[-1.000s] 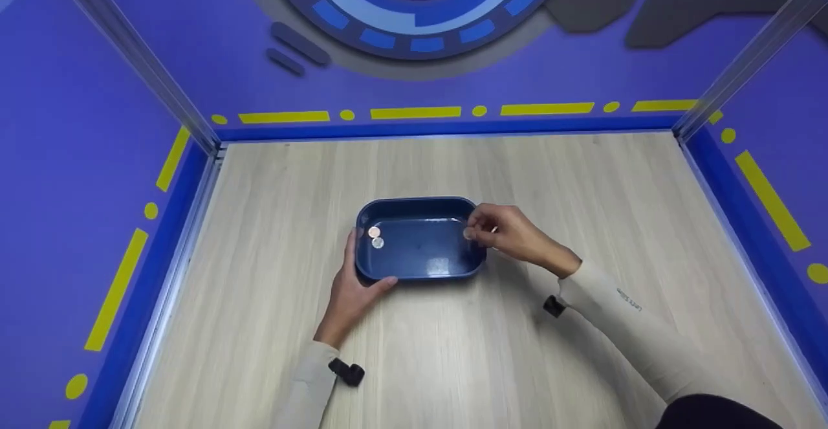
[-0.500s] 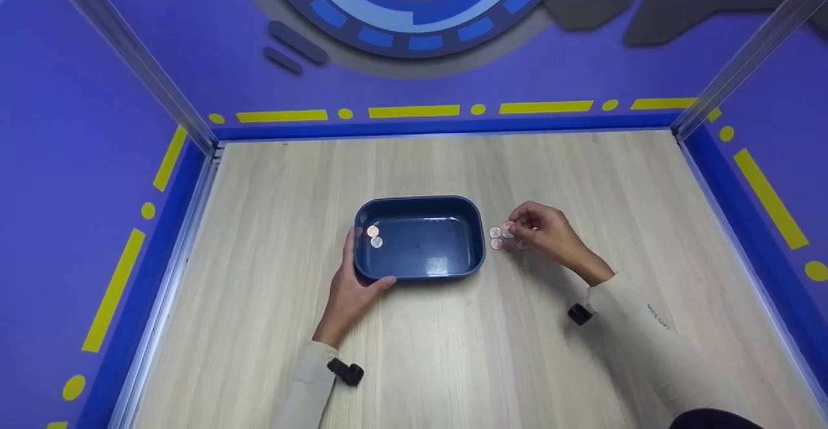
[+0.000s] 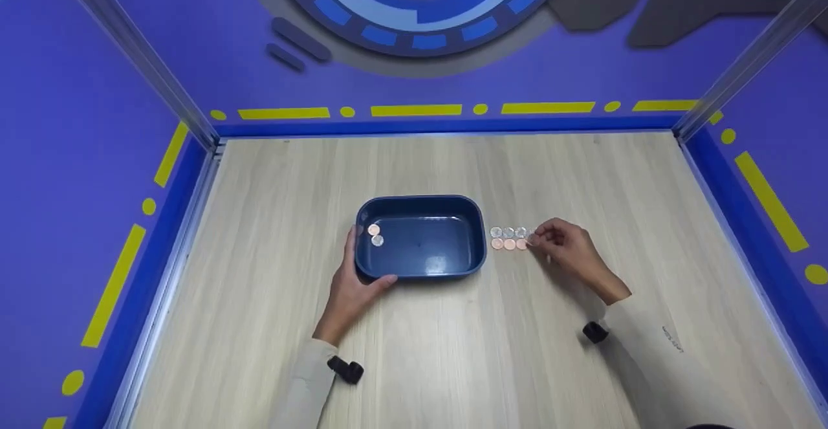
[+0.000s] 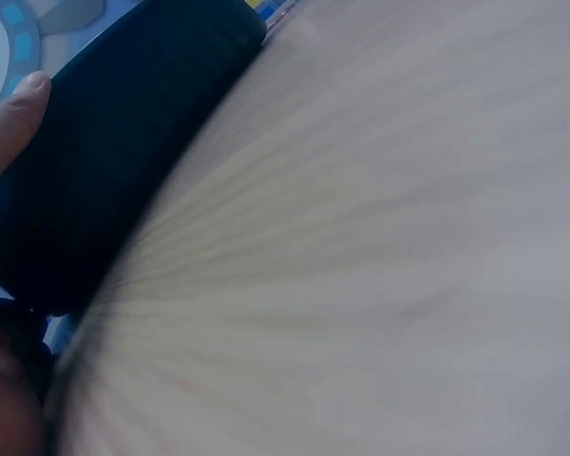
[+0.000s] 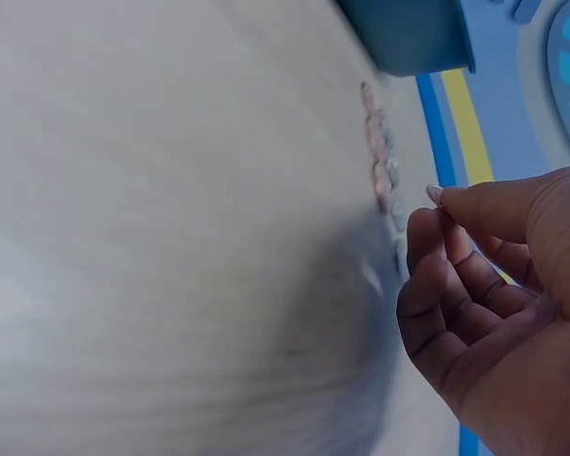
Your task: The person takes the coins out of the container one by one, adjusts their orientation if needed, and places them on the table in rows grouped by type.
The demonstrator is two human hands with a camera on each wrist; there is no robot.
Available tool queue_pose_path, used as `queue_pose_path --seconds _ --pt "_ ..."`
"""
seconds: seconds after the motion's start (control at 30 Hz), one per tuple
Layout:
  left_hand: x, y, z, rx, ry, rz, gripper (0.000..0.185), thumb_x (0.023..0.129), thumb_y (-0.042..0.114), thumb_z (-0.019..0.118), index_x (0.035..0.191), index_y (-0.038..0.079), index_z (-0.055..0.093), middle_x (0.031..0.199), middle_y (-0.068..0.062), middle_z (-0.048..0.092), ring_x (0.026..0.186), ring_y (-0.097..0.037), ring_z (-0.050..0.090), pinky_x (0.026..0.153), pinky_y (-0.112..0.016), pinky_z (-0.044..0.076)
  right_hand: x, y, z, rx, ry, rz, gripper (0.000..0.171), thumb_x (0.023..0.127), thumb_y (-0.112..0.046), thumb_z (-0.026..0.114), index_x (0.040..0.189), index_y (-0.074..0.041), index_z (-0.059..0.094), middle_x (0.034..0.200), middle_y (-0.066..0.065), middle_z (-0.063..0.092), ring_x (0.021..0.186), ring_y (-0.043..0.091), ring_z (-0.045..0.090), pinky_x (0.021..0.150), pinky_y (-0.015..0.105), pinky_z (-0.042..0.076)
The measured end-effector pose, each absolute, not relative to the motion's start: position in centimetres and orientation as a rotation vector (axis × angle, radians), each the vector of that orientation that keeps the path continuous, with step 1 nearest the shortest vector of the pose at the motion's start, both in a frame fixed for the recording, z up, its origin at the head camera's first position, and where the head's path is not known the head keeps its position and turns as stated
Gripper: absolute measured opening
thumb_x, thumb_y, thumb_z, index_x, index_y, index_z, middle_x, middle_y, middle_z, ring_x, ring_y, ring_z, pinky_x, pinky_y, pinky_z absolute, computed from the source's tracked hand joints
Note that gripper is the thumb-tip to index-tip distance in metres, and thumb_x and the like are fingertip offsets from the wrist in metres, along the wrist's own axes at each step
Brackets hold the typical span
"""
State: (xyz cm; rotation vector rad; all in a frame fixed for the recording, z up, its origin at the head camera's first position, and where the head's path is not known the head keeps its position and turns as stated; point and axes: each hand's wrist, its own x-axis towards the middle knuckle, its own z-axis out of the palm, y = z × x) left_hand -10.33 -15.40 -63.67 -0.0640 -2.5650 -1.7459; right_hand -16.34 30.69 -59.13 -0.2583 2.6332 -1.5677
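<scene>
A dark blue rectangular tray (image 3: 420,276) stands mid-table. My left hand (image 3: 352,293) holds its near left corner, fingers along the left wall and thumb on the front wall; the thumb (image 4: 19,114) lies against the tray's outer side in the left wrist view. Inside, at the left end, lie a copper coin (image 3: 374,230) and a silver coin (image 3: 378,241). Right of the tray, silver coins (image 3: 508,232) and copper coins (image 3: 510,244) form two neat rows. At their right end my right hand (image 3: 569,251) pinches a coin (image 5: 435,195) between thumb and forefinger, mostly hidden by the fingers.
The light wood table (image 3: 427,351) is bounded by a blue-purple back wall (image 3: 414,86) with yellow dashes, and by side walls. A metal rail (image 3: 168,274) runs along the left edge. The coin rows start close beside the tray's right wall.
My right hand has moved right with a coin, from over the tray's right rim, across the rows, to their right end, uncovering the rows. Left hand and tray hold still.
</scene>
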Motion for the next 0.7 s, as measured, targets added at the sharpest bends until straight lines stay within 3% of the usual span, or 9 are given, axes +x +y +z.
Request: queue_pose_path --seconds 0.33,0.7 --pt "-10.4 -15.5 -63.8 -0.043 -2.571 -1.754 0.132 0.082 0.049 0.097 0.179 0.035 0.009 0.180 -0.009 0.031 0.161 -0.037 0.035 0.130 -0.060 0.030 -15.8 30.3 -60.4 -0.213 2.813 -1.373 0.009 0.103 -0.005 0.077 0.109 0.001 0.074 0.097 0.012 0.076 0.082 0.017 0.066 0.069 0.018 0.050" --pt "-10.3 -15.3 -63.7 -0.052 -2.574 -1.749 0.132 0.082 0.050 0.097 0.179 0.029 0.010 0.180 -0.006 0.031 0.162 -0.036 0.034 0.130 -0.060 0.030 -15.1 30.2 -61.3 -0.187 2.929 -1.346 0.009 0.104 -0.006 0.077 0.108 0.002 0.075 0.097 0.013 0.073 0.084 0.022 0.064 0.071 0.018 0.047"
